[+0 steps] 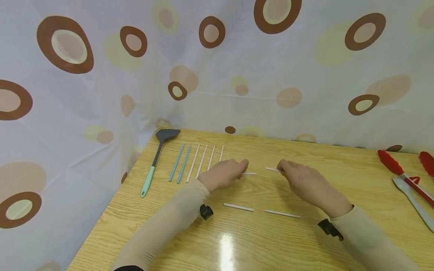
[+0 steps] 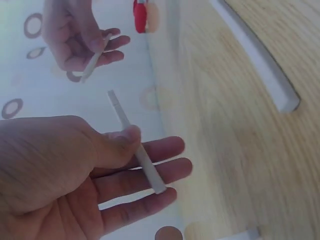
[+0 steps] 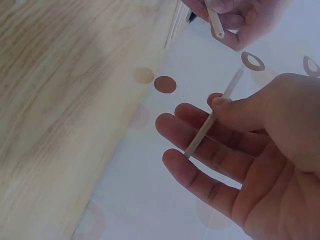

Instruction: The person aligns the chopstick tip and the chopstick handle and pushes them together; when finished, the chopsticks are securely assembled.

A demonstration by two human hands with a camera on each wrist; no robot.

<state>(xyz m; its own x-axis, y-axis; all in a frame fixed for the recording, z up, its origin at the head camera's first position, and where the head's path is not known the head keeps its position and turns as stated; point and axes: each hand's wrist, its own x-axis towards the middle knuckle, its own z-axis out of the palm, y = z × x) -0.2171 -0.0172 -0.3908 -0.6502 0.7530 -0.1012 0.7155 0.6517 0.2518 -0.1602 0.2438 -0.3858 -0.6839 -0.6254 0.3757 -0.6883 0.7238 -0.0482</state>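
Observation:
My left hand pinches a short white stick between thumb and fingertips, over the middle of the table. To its right, my right hand pinches a similar short white stick, its thumb pressed across it. In the head view the free ends of the two held sticks point toward each other with a gap between. Closer to me, two more short white sticks lie on the table in a rough row, one on the left and one on the right.
Two blue sticks and several long white sticks lie side by side at the left. Beyond them is a spatula with a mint handle. Red tongs and a grey spoon lie at the right edge. A patterned curtain borders the wooden table.

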